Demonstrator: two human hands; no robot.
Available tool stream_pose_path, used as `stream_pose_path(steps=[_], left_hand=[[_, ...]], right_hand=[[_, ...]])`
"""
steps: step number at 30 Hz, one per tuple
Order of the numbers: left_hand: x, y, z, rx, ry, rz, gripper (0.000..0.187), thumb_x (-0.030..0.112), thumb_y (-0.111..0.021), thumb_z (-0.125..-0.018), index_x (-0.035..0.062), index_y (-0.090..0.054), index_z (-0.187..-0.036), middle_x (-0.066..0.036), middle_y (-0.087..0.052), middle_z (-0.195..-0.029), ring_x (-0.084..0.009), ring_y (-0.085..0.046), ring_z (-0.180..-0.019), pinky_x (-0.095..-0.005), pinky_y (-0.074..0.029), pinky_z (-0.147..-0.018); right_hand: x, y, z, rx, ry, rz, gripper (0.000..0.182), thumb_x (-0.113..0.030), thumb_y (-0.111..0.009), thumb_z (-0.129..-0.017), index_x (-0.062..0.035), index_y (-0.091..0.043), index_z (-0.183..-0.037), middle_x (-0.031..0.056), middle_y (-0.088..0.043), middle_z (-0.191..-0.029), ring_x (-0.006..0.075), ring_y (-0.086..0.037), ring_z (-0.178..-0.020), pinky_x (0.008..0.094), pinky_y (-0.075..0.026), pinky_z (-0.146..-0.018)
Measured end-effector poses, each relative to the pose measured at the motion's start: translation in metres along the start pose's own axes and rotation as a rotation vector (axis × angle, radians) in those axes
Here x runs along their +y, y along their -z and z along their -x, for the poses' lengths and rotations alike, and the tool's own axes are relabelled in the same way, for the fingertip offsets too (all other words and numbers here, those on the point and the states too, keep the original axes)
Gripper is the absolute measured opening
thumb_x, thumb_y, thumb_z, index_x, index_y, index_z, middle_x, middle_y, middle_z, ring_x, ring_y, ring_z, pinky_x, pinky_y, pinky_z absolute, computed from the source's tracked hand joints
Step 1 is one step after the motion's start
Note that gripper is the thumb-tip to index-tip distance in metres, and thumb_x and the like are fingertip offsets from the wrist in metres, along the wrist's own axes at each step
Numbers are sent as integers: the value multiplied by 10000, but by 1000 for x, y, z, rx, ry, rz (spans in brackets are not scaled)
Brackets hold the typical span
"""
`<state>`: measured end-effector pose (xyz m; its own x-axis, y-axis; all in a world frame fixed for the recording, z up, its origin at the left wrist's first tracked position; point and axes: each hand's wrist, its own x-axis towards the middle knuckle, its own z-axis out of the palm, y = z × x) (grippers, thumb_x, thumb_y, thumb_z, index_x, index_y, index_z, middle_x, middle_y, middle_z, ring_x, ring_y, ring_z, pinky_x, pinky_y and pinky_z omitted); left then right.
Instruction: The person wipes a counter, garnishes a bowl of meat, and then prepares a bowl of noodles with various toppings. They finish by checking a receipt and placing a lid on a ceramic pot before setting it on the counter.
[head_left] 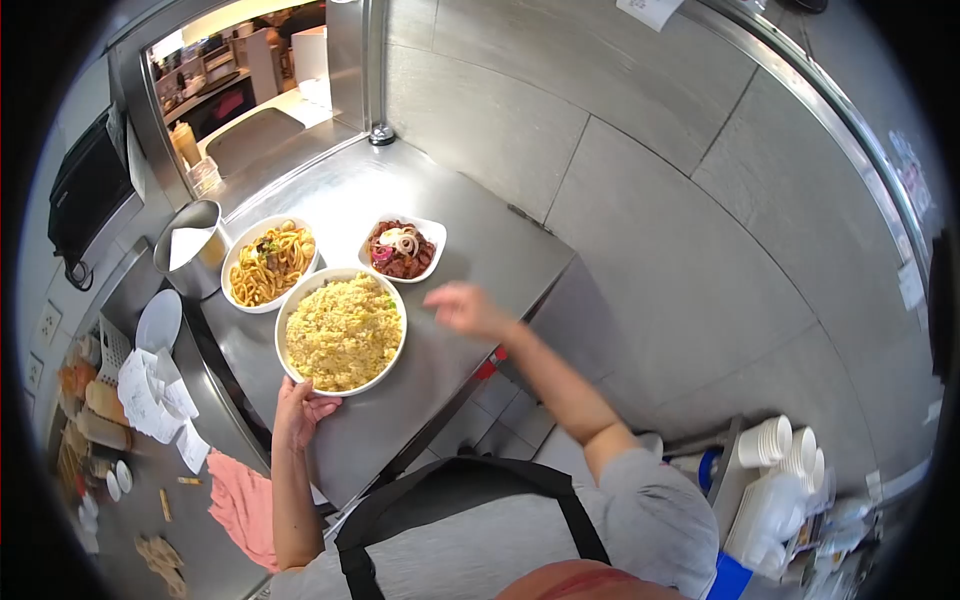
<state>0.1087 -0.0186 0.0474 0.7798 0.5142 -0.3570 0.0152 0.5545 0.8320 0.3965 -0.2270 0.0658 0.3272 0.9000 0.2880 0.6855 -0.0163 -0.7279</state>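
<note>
The steel counter [480, 250] carries three dishes bunched close together near its edge by the person, probably so they are reachable. The biggest, a bowl of fried rice [342, 331], sits at the centre with a plate of noodles [268, 263] touching it at ten o'clock and a small dish of meat with onion rings [402, 248] just beside it at one o'clock. The left hand [298, 412] cups the rice bowl's rim at seven o'clock, fingers curled against it as if steadying it, while the right hand [465, 308] hovers at three o'clock, fingers loosely spread and holding nothing.
</note>
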Motion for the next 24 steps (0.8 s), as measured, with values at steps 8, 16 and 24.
stream_pose_path(steps=[8, 16, 24], left_hand=[[-24, -27, -10, 180, -110, 70, 363, 145, -452, -904, 69, -330, -1237, -181, -609, -921, -284, -659, -655, -326, -589, -542], [-84, -35, 10, 146, -134, 120, 388, 192, -489, -920, 77, -342, -1261, -144, -582, -1007, -232, -632, -779, -320, -544, -641], [-104, -111, 3, -168, -917, -1432, 520, 267, -654, -760, 126, -478, -1229, -120, -411, -1304, -371, -334, -1232, -471, -331, -970]], right_hand=[[-59, 354, -99, 1599, 331, 1190, 258, -183, -563, -796, -40, -535, -1009, 122, -530, -1034, 223, -482, -998, 392, -424, -807], [-77, 343, -101, 1362, 117, 373, 210, -260, -549, -822, -65, -616, -861, 148, -619, -766, 279, -592, -688, 403, -459, -643], [37, -17, 62, -62, -193, 292, 151, -79, -543, -813, -32, -561, -956, 151, -601, -861, 285, -597, -761, 361, -456, -673]])
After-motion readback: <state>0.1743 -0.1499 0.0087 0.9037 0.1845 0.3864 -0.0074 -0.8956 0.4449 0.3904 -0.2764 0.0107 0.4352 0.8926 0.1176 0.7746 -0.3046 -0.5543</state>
